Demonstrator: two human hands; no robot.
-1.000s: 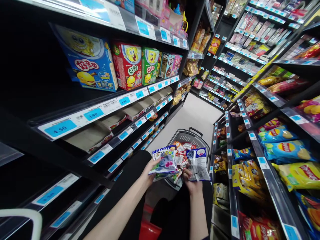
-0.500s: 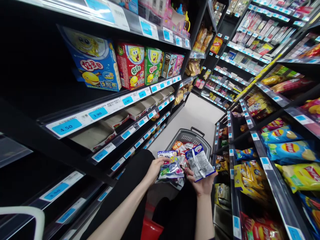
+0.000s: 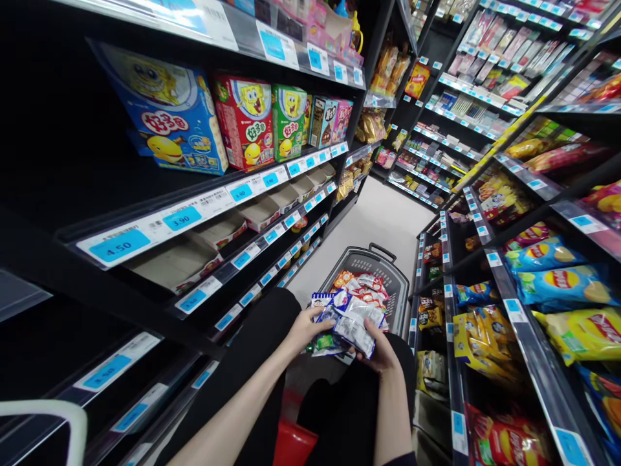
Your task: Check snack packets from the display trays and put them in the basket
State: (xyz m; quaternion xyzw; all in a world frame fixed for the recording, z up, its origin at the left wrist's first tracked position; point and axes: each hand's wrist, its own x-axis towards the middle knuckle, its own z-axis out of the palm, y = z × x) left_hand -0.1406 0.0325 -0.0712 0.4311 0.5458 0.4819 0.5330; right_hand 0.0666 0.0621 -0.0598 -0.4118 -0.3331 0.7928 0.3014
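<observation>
Over the grey shopping basket [image 3: 402,285], my two hands hold small glossy snack packets close together. My left hand [image 3: 301,331] is closed on a purple-and-white packet [image 3: 326,345] with green on its front, fingers pressed on top. A second packet, blue-edged with a silver printed back [image 3: 358,321], lies partly across the first. My right hand [image 3: 383,353] grips this silver-backed packet by its right side, thumb on top. Below and beyond, red and orange packets [image 3: 371,285] lie in the basket. The packets cover some of my fingertips.
Shelves with boxed SpongeBob snacks [image 3: 252,123] and open cardboard trays [image 3: 262,210] line the left. Chip bags [image 3: 565,285] fill the right shelves. A pale floor aisle [image 3: 383,210] runs ahead. Something red [image 3: 295,445] is between my legs.
My right hand has moved left and turned, bringing the silver-backed packet over the purple one. My left hand stays nearly in place. The view has shifted slightly.
</observation>
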